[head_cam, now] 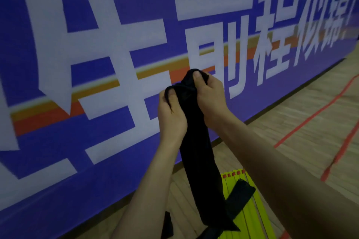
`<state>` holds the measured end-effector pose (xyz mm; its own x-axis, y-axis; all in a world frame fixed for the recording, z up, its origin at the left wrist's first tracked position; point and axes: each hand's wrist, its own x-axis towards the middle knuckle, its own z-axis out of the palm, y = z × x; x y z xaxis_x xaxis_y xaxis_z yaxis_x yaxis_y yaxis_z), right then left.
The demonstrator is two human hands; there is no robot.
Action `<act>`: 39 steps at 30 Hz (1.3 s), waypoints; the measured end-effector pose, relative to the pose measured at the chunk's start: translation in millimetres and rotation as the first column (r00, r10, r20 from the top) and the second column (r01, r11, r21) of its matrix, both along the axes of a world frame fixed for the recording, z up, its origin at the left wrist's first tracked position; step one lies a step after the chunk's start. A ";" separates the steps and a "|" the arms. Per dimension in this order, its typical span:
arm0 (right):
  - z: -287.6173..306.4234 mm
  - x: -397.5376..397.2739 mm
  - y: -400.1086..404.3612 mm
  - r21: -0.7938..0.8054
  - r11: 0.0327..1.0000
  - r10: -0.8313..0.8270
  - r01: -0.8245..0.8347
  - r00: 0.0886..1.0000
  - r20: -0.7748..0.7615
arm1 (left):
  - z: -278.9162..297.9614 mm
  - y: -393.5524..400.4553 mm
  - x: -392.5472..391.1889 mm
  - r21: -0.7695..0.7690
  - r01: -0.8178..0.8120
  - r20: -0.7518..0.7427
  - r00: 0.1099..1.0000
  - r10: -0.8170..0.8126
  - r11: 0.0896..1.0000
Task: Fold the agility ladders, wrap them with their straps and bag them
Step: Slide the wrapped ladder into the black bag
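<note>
The fingers [196, 75] of both hands are curled tight on the gathered top edge of a black bag [196, 153], thumbs pressing the cloth from this side. The right hand [210, 99] pinches the upper part of the mouth; the left hand [171, 116] grips just below and beside it. The bag hangs long, narrow and limp from these grips, raised in front of the blue banner [108, 60].

The step in hand looks like opening the bag's mouth. To do it well, the two grips should find opposite sides of the rim and draw apart, so the opening spreads instead of staying bunched; the limp cloth will collapse if either side slips.

Counted: two hands, one black bag, one folded yellow ladder [250, 205] lying on the wooden floor [310, 114] below the bag, with one black strap [239, 198] across it. More black webbing shows at the lower edge, too dark to count. Red lines [308, 118] run across the floor to the right; whether they are ladder straps or floor markings I cannot tell.
</note>
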<state>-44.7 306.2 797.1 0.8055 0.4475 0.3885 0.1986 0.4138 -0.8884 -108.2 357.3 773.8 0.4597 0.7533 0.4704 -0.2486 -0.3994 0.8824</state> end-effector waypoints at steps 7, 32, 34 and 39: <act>16.5 -2.1 -27.8 0.022 0.985 0.168 -0.171 0.981 0.093 | 34.7 -15.0 -12.3 -0.124 -0.056 0.045 0.997 0.062 0.991; 25.3 -23.4 -40.8 0.262 0.965 0.068 0.031 0.929 -0.363 | -29.2 14.5 -77.5 0.658 0.073 -0.483 0.804 0.346 0.749; 26.2 -5.4 -22.3 0.255 0.967 0.101 -0.011 0.934 -0.342 | -19.0 41.1 -64.6 0.734 0.046 -0.459 0.769 0.445 0.678; 76.5 34.3 14.5 0.162 0.977 0.193 -0.139 0.899 -0.393 | 59.5 86.8 -46.5 0.881 0.018 -0.356 0.683 0.638 0.473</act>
<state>-10.3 320.7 873.6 0.8231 0.5577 0.1071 -0.2485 0.5233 -0.8151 -154.6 444.1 833.3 0.6707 0.3633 0.6466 0.4675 -0.8839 0.0117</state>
